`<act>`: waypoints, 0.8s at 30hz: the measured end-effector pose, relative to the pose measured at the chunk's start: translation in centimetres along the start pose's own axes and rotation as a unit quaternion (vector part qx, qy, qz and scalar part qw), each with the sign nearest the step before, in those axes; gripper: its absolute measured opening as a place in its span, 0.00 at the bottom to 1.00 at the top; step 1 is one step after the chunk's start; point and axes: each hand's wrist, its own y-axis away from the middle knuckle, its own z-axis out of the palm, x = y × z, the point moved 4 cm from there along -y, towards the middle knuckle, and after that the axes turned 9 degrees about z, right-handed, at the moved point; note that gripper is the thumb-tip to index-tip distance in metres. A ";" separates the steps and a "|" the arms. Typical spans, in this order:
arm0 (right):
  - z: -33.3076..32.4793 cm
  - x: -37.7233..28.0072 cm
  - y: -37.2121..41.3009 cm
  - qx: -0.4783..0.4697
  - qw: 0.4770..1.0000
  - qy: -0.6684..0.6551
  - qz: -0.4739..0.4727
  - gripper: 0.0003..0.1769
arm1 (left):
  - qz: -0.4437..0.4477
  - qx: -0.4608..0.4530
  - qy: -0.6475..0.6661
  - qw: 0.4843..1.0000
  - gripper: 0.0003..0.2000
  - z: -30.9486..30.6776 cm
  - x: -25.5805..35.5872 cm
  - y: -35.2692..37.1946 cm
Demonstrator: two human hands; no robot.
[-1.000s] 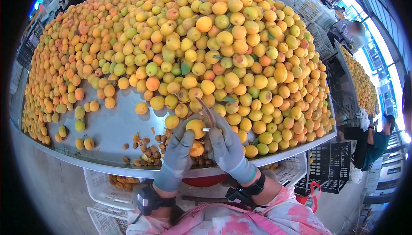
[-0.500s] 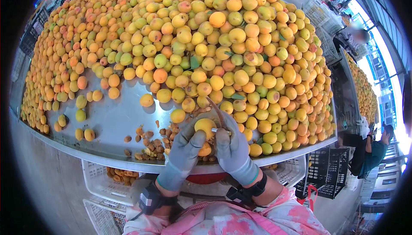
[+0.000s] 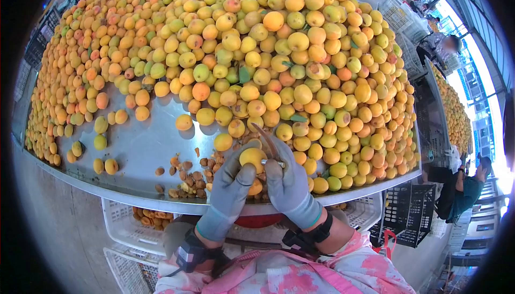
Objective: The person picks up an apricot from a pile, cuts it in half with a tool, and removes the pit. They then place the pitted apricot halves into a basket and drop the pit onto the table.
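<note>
My left hand, in a grey glove, is closed around a yellow apricot, thumb pressed along its near side. Close against it, my gloved right hand grips a small knife with a curved brownish blade pointing up and away from me. A short metal piece at the knife shows beside my right thumb, right at the apricot's side. Below the hands another apricot is partly hidden by the gloves. Brown apricot pits and bits of flesh lie on the metal table left of my hands.
A large heap of apricots covers much of the metal table. Beneath its front edge stand a white crate with apricot halves and black crates at right. A person in a dark green top is at the right.
Both hands, with the apricot and knife, have shifted slightly left. The apricot is still between them, and the heap looks the same.
</note>
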 end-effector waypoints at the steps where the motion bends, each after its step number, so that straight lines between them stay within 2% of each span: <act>1: 0.0 0.1 0.0 0.000 1.000 0.000 0.001 0.25 | 0.006 0.002 -0.004 1.000 0.30 0.0 0.1 0.0; 7: 0.3 0.2 0.0 -0.004 1.000 0.020 0.001 0.25 | 0.006 0.014 -0.008 1.000 0.28 0.2 0.4 0.0; 10: 0.5 0.7 0.1 -0.020 0.999 0.026 0.029 0.25 | 0.009 0.012 -0.015 1.000 0.28 0.1 0.4 0.0; 13: 0.5 0.8 -0.1 -0.036 0.999 -0.032 0.014 0.27 | 0.026 -0.002 -0.064 0.998 0.27 -0.1 0.4 -0.3; 14: 0.7 1.7 0.0 -0.088 0.977 -0.142 0.130 0.27 | 0.025 0.000 -0.064 0.998 0.27 -0.3 0.2 -0.3; 15: 1.0 2.2 0.3 -0.136 0.928 -0.248 0.241 0.27 | 0.026 -0.001 -0.079 0.997 0.27 -0.5 -0.2 -0.5; 16: 0.5 1.6 0.3 -0.135 0.928 -0.250 0.240 0.27 | 0.029 -0.004 -0.094 0.995 0.27 -0.7 -0.5 -0.7; 18: 0.3 0.7 0.6 -0.196 0.837 -0.374 0.348 0.27 | 0.007 -0.003 -0.062 0.998 0.26 -1.0 -1.3 -0.6; 22: 0.6 1.4 0.8 -0.213 0.818 -0.406 0.347 0.30 | -0.063 0.004 0.025 0.998 0.25 -1.3 -2.1 -0.3; 24: 0.7 1.8 1.0 -0.252 0.785 -0.435 0.362 0.26 | -0.064 0.004 0.049 0.997 0.25 -0.8 -1.8 -0.4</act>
